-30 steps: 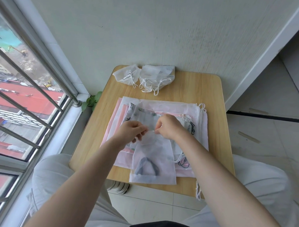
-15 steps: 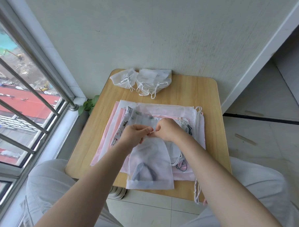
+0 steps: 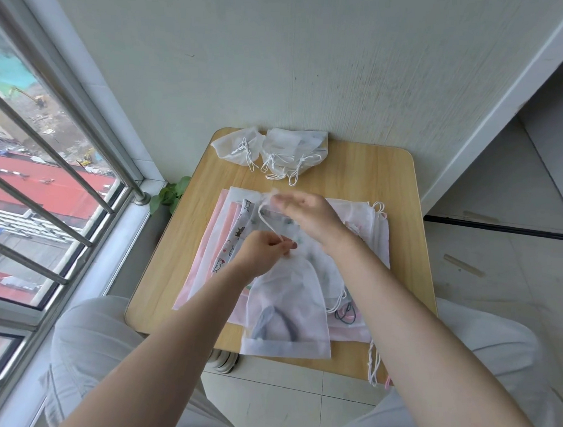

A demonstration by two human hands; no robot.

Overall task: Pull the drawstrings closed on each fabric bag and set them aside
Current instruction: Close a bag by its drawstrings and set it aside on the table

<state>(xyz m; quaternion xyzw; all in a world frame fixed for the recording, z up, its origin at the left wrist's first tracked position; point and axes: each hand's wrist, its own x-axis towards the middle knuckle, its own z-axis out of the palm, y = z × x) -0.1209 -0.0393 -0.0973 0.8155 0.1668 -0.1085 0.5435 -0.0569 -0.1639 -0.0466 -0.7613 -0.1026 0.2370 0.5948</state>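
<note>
Both hands (image 3: 262, 249) apart, drawstring (image 3: 267, 222) taut

One head-worn view — looking steeply down, close, onto the table (image 3: 356, 165).

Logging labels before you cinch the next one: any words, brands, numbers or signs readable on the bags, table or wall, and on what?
None readable.
Patterned fabric bag in the flat stack: small cartoon figures only, no letters.
White translucent drawstring bag under the hands: a dark curved shape shows through, no text.
</note>
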